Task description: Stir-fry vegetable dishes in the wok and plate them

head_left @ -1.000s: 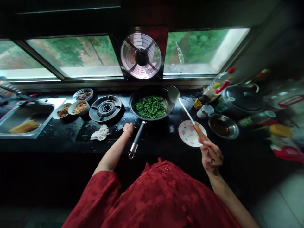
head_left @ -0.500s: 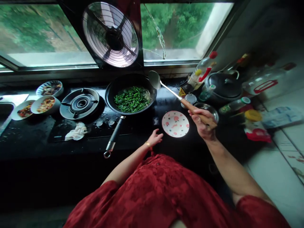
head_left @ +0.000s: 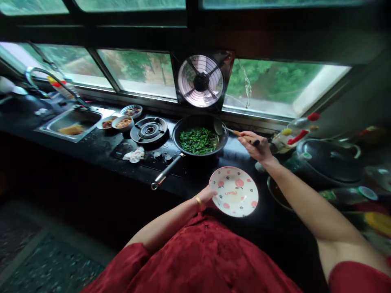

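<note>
My left hand [head_left: 208,195] grips the near-left rim of a white plate with pink flowers [head_left: 235,192] and holds it lifted above the black counter's front edge. My right hand [head_left: 256,145] is closed round the wooden handle of a metal spatula [head_left: 220,127], whose blade rests on the right rim of a black pan [head_left: 200,140]. The pan sits on the right burner and is full of green vegetables [head_left: 197,140]. Its long handle [head_left: 166,171] points toward me.
An unused burner [head_left: 149,130] lies left of the pan, with a crumpled cloth [head_left: 134,154] in front. Three dishes of food [head_left: 122,121] stand by the sink [head_left: 71,124]. Bottles [head_left: 290,134], a lidded black pot [head_left: 331,160] and a metal bowl [head_left: 275,191] crowd the right. A wall fan [head_left: 200,80] faces the stove.
My left hand went from the stove knobs to the plate and picked it up off the counter. My right hand carried the spatula forward to the pan's rim. The camera swung up and left.
</note>
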Action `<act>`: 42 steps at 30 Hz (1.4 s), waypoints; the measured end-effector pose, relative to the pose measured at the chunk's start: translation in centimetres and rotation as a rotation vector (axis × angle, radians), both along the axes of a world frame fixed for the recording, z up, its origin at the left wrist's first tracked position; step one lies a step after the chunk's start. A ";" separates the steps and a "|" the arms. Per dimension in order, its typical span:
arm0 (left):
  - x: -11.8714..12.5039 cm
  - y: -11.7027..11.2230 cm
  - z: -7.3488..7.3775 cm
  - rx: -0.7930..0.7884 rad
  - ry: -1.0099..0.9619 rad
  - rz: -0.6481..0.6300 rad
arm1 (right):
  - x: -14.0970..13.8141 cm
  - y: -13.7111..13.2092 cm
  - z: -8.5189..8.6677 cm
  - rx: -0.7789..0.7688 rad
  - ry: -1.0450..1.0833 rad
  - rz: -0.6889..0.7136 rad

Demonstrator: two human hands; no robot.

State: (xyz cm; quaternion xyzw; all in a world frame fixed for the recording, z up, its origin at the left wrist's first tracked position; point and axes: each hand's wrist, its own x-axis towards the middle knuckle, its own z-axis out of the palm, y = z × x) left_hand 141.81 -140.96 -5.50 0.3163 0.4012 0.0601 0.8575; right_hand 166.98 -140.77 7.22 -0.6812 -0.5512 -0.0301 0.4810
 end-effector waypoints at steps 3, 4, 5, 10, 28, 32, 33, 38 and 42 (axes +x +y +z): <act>-4.2 1.2 4.4 -0.041 0.043 0.132 | 0.6 3.3 -1.3 -0.004 0.188 -0.043; -5.6 1.7 5.9 -0.062 0.016 0.173 | 0.3 3.9 -1.4 -0.003 0.227 -0.032; -6.9 2.2 7.2 -0.075 -0.024 0.207 | -0.1 4.1 -1.2 -0.003 0.234 0.001; -13.2 5.9 11.9 0.095 -0.111 0.355 | -2.3 1.3 3.2 -0.038 -0.005 0.310; -24.0 17.2 10.2 0.212 -0.040 0.625 | -3.3 3.5 6.2 -0.201 0.720 -0.526; -23.6 18.0 9.6 0.197 -0.024 0.624 | -8.7 2.9 -1.1 0.066 0.994 -0.560; -23.4 18.1 9.5 0.201 -0.014 0.621 | -10.2 3.1 -3.0 0.090 1.013 -0.553; -22.7 18.8 9.7 0.224 -0.038 0.568 | -14.7 5.0 -8.2 0.256 1.023 -0.445; -22.5 19.2 9.5 0.243 -0.046 0.553 | -14.8 5.7 -8.3 0.279 1.006 -0.412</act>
